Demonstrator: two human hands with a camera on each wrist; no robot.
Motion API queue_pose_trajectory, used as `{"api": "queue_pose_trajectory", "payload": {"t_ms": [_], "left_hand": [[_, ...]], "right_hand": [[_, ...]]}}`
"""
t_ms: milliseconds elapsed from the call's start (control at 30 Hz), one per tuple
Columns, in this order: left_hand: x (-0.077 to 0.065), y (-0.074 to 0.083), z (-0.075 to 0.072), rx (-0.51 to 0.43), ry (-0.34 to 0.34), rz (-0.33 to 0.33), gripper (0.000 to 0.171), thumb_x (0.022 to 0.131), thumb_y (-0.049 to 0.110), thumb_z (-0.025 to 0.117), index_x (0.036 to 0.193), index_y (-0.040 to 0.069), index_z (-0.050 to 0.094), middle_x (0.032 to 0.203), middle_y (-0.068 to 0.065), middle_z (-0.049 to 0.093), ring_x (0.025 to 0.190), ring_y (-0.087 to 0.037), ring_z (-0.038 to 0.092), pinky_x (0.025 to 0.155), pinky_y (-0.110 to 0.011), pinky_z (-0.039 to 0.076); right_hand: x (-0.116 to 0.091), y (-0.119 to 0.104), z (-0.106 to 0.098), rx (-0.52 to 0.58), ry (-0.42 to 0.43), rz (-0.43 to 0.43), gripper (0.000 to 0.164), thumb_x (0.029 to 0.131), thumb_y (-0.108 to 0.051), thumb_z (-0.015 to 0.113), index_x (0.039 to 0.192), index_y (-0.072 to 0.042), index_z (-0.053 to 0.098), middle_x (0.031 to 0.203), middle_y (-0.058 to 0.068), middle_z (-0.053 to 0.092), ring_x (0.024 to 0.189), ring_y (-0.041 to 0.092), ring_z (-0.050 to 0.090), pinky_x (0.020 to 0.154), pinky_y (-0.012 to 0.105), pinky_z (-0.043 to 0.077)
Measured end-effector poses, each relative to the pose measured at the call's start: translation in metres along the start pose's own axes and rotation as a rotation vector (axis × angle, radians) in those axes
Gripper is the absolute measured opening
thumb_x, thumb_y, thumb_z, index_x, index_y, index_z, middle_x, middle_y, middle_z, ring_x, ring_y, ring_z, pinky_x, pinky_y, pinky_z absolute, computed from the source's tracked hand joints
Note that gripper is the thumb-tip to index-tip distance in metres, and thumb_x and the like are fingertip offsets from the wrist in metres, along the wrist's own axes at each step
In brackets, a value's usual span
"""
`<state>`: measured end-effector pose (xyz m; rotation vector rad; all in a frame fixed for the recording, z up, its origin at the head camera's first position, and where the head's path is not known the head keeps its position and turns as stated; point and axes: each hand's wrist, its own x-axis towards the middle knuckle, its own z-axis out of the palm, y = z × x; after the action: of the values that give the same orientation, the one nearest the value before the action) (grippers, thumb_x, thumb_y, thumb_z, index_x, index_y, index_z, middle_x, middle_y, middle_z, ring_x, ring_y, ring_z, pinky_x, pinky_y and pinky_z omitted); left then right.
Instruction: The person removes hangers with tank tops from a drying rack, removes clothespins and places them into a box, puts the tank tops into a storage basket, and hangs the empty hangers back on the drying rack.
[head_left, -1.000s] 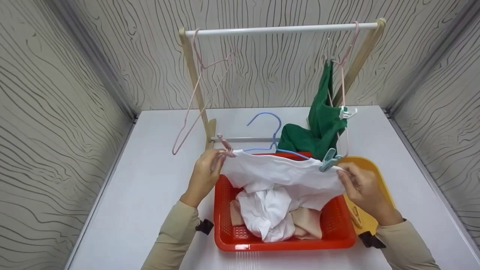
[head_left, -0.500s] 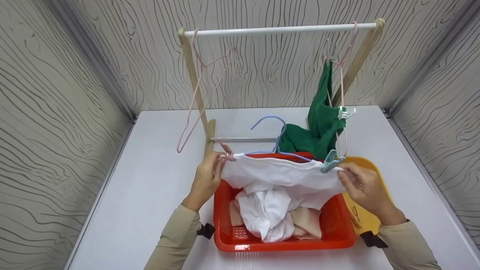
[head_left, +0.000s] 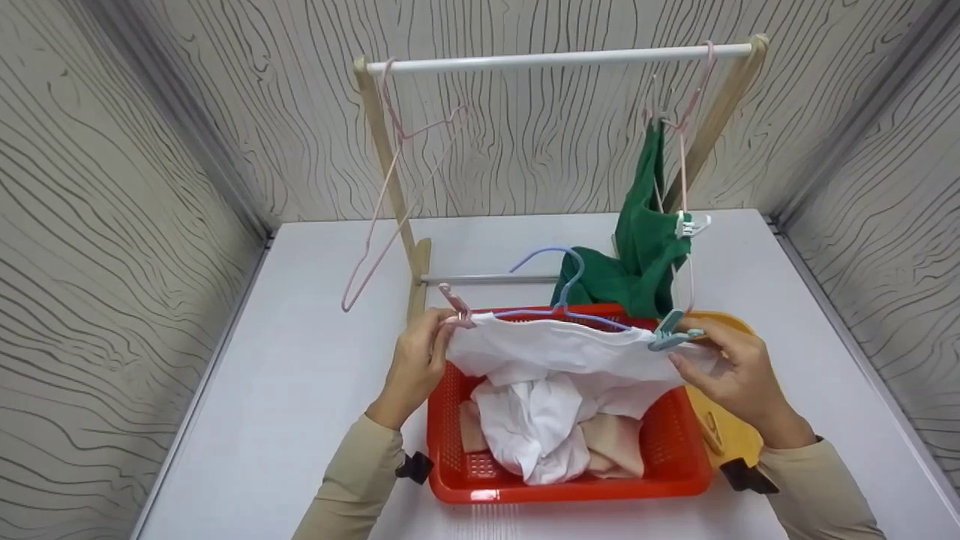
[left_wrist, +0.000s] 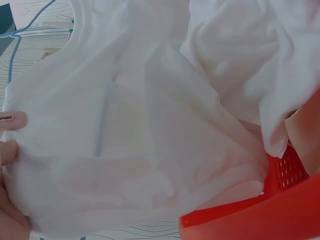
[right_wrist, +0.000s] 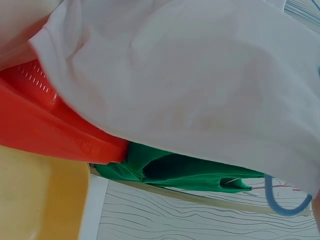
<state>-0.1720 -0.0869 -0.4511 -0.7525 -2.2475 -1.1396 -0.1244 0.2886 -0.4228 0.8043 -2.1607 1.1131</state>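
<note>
A white shirt hangs spread between both hands, its lower part bunched over the red basket. A blue hanger lies along its neckline, hook upward. My left hand pinches the shoulder at left, right at a pink clothespin. At the other shoulder sits a teal clothespin. My right hand holds the cloth beside it, fingers behind and thumb in front. The shirt fills most of both wrist views, with the left fingertips at its edge.
Behind stands a rack with a white rod. On it hang a bare pink hanger and another bearing a green garment with a white clip. A yellow tray with a clothespin stands right of the basket, which also holds beige cloth.
The blue hanger's hook has shifted down and right. The teal clothespin has turned more upright, and my right thumb has spread away from it. The shirt's top edge has lowered slightly.
</note>
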Motion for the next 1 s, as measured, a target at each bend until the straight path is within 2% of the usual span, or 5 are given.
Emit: {"api": "queue_pose_trajectory", "payload": {"t_ms": [167,367,567,767,1000], "left_hand": [[0.0,0.0019,0.0005,-0.015,-0.018,-0.013,0.01,0.094,0.003,0.056,0.103,0.002,0.061,0.101,-0.011,0.069,0.094,-0.021,0.067,0.083,-0.034,0.058],[-0.0006,0.0033,0.0021,-0.022,-0.042,-0.037,0.011,0.095,0.005,0.055,0.105,0.004,0.06,0.102,-0.01,0.07,0.092,-0.018,0.067,0.08,-0.032,0.058],[-0.0027,0.0022,0.0052,0.0,-0.035,-0.018,0.01,0.094,0.004,0.056,0.103,0.005,0.061,0.1,-0.009,0.07,0.088,-0.017,0.064,0.076,-0.029,0.056],[-0.0033,0.0018,0.0073,0.007,-0.001,0.008,0.009,0.094,0.003,0.057,0.101,0.004,0.062,0.097,-0.009,0.07,0.089,-0.018,0.067,0.076,-0.03,0.056],[-0.0032,0.0033,0.0077,0.016,-0.017,-0.032,0.009,0.095,0.006,0.055,0.102,0.006,0.062,0.098,-0.008,0.071,0.089,-0.017,0.066,0.075,-0.029,0.054]], "right_hand": [[0.0018,-0.0038,0.0,-0.009,0.001,0.033,0.044,0.063,0.008,0.081,0.103,0.01,0.065,0.103,-0.02,0.067,0.095,-0.013,0.06,0.079,0.004,0.049],[0.0047,-0.0056,-0.0001,0.041,0.008,0.043,0.041,0.068,0.007,0.08,0.105,0.012,0.063,0.109,-0.027,0.064,0.095,-0.011,0.064,0.08,0.006,0.051],[0.0052,-0.0064,0.0002,0.058,0.009,0.064,0.049,0.062,0.017,0.077,0.108,0.014,0.062,0.116,-0.028,0.063,0.095,-0.011,0.064,0.079,0.007,0.051],[0.0051,-0.0062,0.0021,0.066,0.016,0.06,0.051,0.058,0.02,0.078,0.106,0.015,0.062,0.115,-0.026,0.063,0.095,-0.01,0.064,0.081,0.008,0.052],[0.0052,-0.0073,0.0035,0.043,0.04,0.055,0.052,0.056,0.02,0.079,0.105,0.013,0.063,0.111,-0.024,0.064,0.094,-0.01,0.065,0.082,0.007,0.051]]}}
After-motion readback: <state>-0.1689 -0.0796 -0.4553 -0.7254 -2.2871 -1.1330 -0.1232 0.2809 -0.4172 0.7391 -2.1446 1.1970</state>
